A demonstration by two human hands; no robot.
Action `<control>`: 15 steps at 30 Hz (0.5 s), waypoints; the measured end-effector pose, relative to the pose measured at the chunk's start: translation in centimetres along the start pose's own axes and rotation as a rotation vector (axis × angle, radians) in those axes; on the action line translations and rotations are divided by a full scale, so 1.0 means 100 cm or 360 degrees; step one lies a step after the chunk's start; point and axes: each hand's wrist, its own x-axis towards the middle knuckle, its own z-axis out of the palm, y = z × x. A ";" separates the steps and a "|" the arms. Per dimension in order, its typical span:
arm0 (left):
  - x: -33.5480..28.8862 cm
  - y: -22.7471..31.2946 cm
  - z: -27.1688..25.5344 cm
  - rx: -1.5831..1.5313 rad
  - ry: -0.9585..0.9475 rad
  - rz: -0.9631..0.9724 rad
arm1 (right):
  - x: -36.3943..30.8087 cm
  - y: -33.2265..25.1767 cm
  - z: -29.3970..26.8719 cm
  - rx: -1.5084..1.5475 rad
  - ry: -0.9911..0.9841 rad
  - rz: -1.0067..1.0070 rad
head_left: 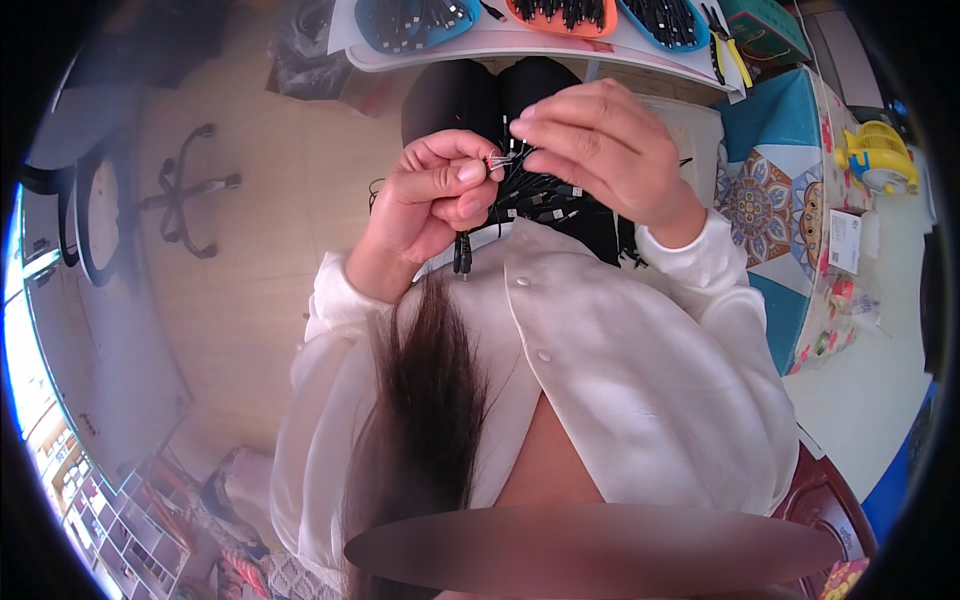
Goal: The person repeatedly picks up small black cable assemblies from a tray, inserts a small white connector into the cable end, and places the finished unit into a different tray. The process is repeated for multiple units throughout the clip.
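My left hand (440,185) is closed in a pinch on thin black cables. Their fine light-coloured ends stick out past the thumb and fingertip toward the right. Below this hand hang dark cable plugs (462,252). My right hand (605,150) is just to the right of those ends, its fingers stretched out and the thumb apart from them. Whether its fingertips touch a wire I cannot tell. Beneath both hands, a heap of black cables (545,200) with silver plugs lies across my lap, partly hidden by the hands.
On the white table (460,55) ahead are a blue tray (375,40), an orange tray (565,30) and another blue tray (655,45), all holding cables. Yellow-handled pliers (738,65) lie at its right. A yellow fan (880,160) stands farther right; a chair base (185,190) is left.
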 end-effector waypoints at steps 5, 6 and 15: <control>0.000 0.000 0.001 0.0023 -0.0050 -0.0024 | 0.003 -0.005 0.007 0.0082 0.0069 -0.0122; 0.000 -0.001 0.001 0.0053 -0.0039 -0.0008 | 0.004 -0.005 0.008 0.0129 0.0049 -0.0099; 0.000 0.011 0.017 0.1937 -0.0230 0.0757 | -0.009 -0.013 0.004 0.2201 -0.0407 0.1714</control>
